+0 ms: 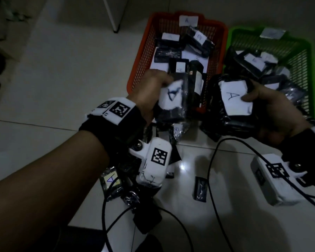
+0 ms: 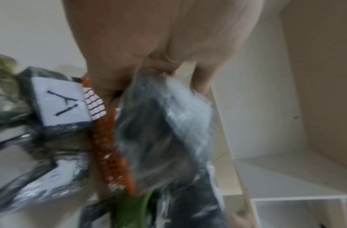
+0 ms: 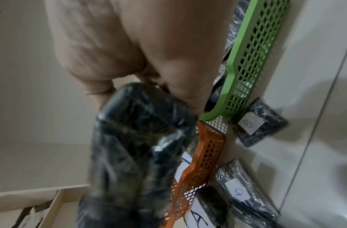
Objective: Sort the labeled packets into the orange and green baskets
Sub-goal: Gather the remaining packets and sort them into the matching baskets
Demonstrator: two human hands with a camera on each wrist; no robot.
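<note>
My left hand [image 1: 153,88] grips a black plastic-wrapped packet [image 1: 173,100] with a white label marked A, held over the near edge of the orange basket [image 1: 140,57]. My right hand [image 1: 273,104] holds another black packet [image 1: 233,100], also labelled A, between the two baskets with the thumb on its label. The orange basket carries an A tag and holds several packets. The green basket [image 1: 305,57] on the right also holds several packets. In the left wrist view the held packet [image 2: 164,131] hangs from my fingers; in the right wrist view the other packet [image 3: 135,146] does.
More wrapped packets lie on the white tiled floor near me: one labelled A [image 1: 110,180], a small black one [image 1: 200,189], and others beside the baskets [image 3: 258,121]. Black cables [image 1: 213,170] loop across the floor. A white furniture leg [image 1: 113,15] stands at the back.
</note>
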